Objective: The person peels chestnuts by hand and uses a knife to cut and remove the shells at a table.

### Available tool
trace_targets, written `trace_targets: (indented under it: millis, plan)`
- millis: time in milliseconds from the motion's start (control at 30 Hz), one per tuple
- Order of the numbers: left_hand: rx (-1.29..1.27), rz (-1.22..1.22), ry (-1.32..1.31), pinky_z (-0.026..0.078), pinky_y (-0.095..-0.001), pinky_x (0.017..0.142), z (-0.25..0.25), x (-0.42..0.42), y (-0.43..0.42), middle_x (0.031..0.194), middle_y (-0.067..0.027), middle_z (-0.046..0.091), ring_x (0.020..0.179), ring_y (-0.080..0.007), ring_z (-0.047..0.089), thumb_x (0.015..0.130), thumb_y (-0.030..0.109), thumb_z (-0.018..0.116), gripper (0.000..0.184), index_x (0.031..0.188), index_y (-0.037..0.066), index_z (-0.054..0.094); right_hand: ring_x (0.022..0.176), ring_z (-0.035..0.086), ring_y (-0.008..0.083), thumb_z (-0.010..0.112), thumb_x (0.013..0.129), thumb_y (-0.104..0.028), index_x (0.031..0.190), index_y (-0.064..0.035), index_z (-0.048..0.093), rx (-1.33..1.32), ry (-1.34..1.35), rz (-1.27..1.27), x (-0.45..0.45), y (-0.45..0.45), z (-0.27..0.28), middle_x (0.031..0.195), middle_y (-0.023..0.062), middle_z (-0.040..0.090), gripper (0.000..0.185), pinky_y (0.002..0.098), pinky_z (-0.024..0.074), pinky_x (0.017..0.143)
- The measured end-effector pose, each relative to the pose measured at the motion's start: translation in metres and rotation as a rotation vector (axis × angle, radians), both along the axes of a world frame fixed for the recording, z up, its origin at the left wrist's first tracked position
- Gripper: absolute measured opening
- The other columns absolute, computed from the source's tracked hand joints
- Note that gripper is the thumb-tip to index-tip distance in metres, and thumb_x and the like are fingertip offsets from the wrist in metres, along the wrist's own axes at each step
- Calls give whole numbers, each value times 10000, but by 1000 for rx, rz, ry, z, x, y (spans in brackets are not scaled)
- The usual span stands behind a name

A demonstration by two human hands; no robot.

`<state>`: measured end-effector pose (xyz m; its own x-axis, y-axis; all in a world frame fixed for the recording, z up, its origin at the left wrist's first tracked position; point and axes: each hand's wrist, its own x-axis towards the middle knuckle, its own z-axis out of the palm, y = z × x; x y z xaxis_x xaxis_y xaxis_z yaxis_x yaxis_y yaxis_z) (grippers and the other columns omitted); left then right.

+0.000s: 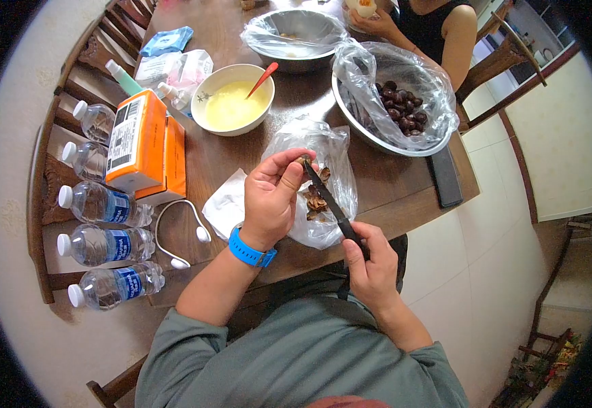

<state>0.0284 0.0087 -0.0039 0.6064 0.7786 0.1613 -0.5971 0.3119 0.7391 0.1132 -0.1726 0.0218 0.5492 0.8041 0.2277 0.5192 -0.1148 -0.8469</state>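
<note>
Between the thumb and fingers of my left hand (pixel 273 194) is a small brownish chestnut (pixel 305 158), mostly covered by the fingertips. My right hand (pixel 372 262) is wrapped round the handle of a black knife (pixel 333 204), whose blade tip touches the chestnut. Below them, brown shell peelings (pixel 316 202) lie on a clear plastic bag (pixel 342 153) spread over the wooden table. A white tissue (pixel 226 204) is beside my left wrist, which wears a blue watch band.
Dark chestnuts (pixel 402 109) fill a bag-lined metal basin (pixel 357 126) at the right. A bowl (pixel 204 121) of yellow liquid with a red spoon (pixel 263 79), a lined steel bowl (pixel 296 64), orange boxes (pixel 147 146), several water bottles (pixel 109 246) and a phone (pixel 444 178) surround my hands. Another person sits opposite.
</note>
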Motion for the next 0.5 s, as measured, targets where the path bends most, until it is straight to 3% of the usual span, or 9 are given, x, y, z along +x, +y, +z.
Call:
trace_targets:
  millis: [100, 200, 300, 400, 500]
  plan:
    - [-4, -4, -28, 514, -302, 892, 2, 0, 0, 1133, -156, 638, 979, -193, 643, 945, 132, 580, 285, 1175, -38, 576, 800, 631, 283, 605, 912, -139, 1112, 4, 571, -27, 171, 22, -2, 0, -2, 929, 168, 637, 249, 334, 499, 731]
    - [45, -22, -25, 514, -300, 891, -1, 1, 0, 1135, -158, 635, 978, -193, 640, 947, 146, 578, 303, 1183, -44, 566, 597, 491, 47, 556, 959, -141, 1177, 7, 505, 11, 311, 100, 0, -2, -14, 920, 58, 621, 269, 182, 389, 526]
    - [23, -38, -37, 515, -299, 888, 2, 2, -5, 1134, -159, 633, 978, -195, 637, 945, 171, 578, 330, 1190, -50, 557, 594, 474, 42, 542, 962, -135, 1194, 3, 492, 50, 799, 123, -3, -1, 0, 917, 54, 624, 274, 180, 392, 522]
    - [8, -72, -37, 519, -302, 888, 5, 1, -5, 1129, -158, 634, 986, -195, 635, 943, 200, 578, 351, 1191, -48, 556, 629, 480, 35, 549, 952, -109, 1184, 9, 502, 52, 730, 120, 2, -4, -1, 937, 55, 629, 264, 177, 398, 538]
    - [-32, -83, -40, 524, -306, 890, 3, 0, -6, 1122, -154, 638, 998, -194, 632, 937, 226, 580, 359, 1186, -33, 563, 703, 533, 60, 573, 933, -85, 1171, 21, 516, 69, 427, 111, 11, -7, -8, 953, 63, 640, 267, 192, 444, 610]
